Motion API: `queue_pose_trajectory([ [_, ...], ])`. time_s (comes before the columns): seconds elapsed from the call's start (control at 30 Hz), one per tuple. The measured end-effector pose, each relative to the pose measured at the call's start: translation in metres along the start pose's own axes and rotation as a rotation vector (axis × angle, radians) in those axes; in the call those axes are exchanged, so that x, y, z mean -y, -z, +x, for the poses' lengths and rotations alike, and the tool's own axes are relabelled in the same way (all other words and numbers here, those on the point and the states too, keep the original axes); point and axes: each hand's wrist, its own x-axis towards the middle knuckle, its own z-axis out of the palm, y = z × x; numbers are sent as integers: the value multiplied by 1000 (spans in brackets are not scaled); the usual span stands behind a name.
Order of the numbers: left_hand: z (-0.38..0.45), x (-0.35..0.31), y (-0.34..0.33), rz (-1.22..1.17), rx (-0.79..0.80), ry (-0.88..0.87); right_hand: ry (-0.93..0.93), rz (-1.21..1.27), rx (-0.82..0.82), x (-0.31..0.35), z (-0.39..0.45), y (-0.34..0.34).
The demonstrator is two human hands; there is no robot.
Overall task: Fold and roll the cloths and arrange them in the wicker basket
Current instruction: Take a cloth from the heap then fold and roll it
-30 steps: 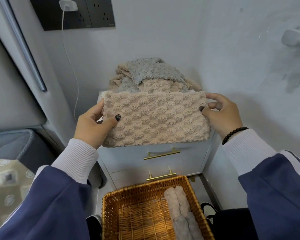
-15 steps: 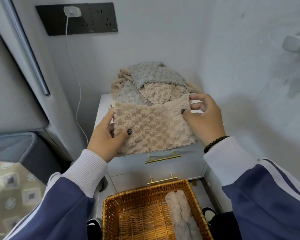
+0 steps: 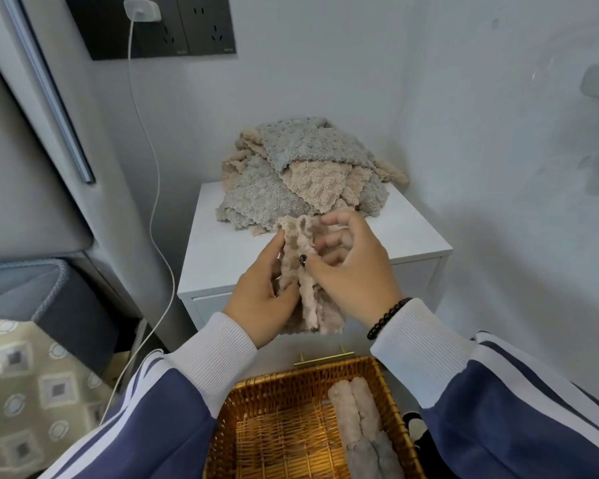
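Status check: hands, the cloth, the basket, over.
Left hand and right hand both grip the beige cloth, folded narrow. Wicker basket holds rolled cloths at its right side. Nothing in the way.

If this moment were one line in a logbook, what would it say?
step: folding | both hands, left hand and right hand, grip beige cloth | pile waits on cabinet | basket holds rolls
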Motion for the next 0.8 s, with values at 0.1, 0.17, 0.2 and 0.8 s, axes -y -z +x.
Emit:
queue_pose_trajectory([
  [0.1,-1,-4,-5,-107,4,40,-13,55,25,1,-3,-1],
  [0.17,1,-6,-6,-186,0,70,-40,92,26,0,-2,0],
  [0.2,1,-8,-6,-225,-5,84,-46,96,29,-2,-2,1],
  [0.8,1,-18,2,-415,44,103,99,-114,148,-5,13,37],
])
